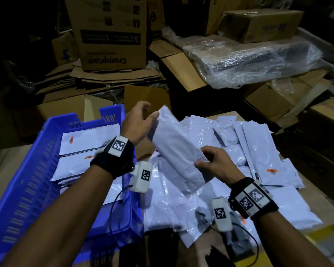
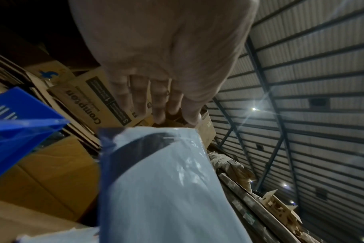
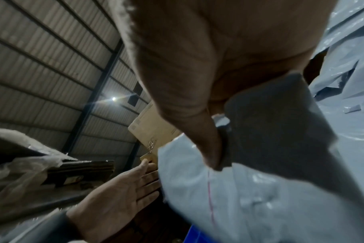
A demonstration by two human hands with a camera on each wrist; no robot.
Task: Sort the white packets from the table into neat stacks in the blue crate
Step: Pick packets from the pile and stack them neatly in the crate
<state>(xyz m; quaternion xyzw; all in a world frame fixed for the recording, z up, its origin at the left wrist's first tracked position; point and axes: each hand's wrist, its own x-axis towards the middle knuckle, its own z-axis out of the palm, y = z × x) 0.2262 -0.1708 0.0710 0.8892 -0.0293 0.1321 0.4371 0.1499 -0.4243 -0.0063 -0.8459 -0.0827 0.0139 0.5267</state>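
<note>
Packet is up in the air between both hands, over the gap where the blue crate meets the pile of loose packets on the table. Its long axis runs diagonally: top end up and away near the left hand, bottom end down and toward the person, next to the right hand.

Right hand is the one actually holding it. Thumb and fingers are pinching the packet's lower right edge, and the right wrist view shows the thumb clamped down on the plastic. Left hand has its fingers straight and together, thumb tip touching the upper left edge. From the wrist views the palm looks flat and just beside the packet, not wrapped around it, though it's blurry enough that I wouldn't swear to how much contact there is.

What matters here is that the crate sits to the left, right under the left forearm, already holding a few stacks of packets. So the left hand is the nearer one to the drop spot. My guess is the packet needs to swing left and flatten out to line up with those stacks, since right now it's tilted and angled across them.
</note>
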